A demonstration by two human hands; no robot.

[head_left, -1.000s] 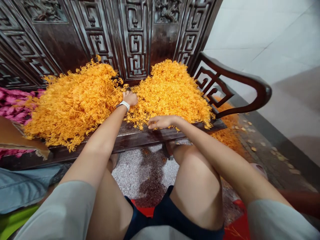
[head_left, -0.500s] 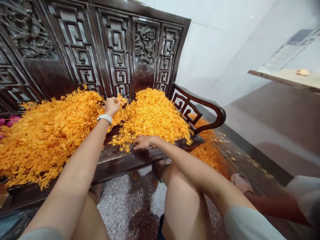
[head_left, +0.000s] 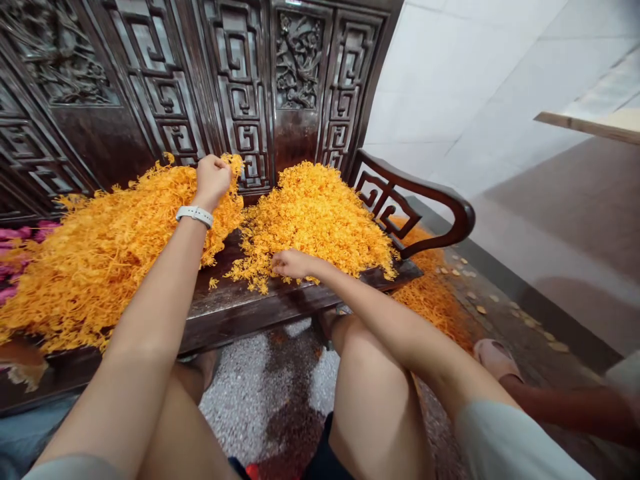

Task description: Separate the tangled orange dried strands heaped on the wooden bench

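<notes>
Two heaps of curly yellow-orange sprigs lie on a dark carved wooden bench [head_left: 225, 297]: a larger left heap [head_left: 125, 253] and a smaller right heap [head_left: 323, 220]. My left hand [head_left: 214, 177], with a white wristband [head_left: 195, 215], is raised over the right end of the left heap. Its fingers are closed on a bunch of orange sprigs [head_left: 233, 175], which shows past the knuckles. At the front edge of the right heap is my right hand [head_left: 293, 264], fingers curled among the sprigs. What lies between those fingertips is hidden.
A curved armrest [head_left: 450, 207] bounds the bench on the right. Orange strands [head_left: 435, 303] are piled on the floor beyond it. Magenta pieces [head_left: 13, 257] lie at far left. Another person's foot in a pink shoe [head_left: 497, 357] is at right, below a wooden ledge [head_left: 590, 127].
My left hand has lifted and shifted slightly left with the orange sprigs. My right hand's fingers, spread earlier, are now curled in. The view has moved a little.
</notes>
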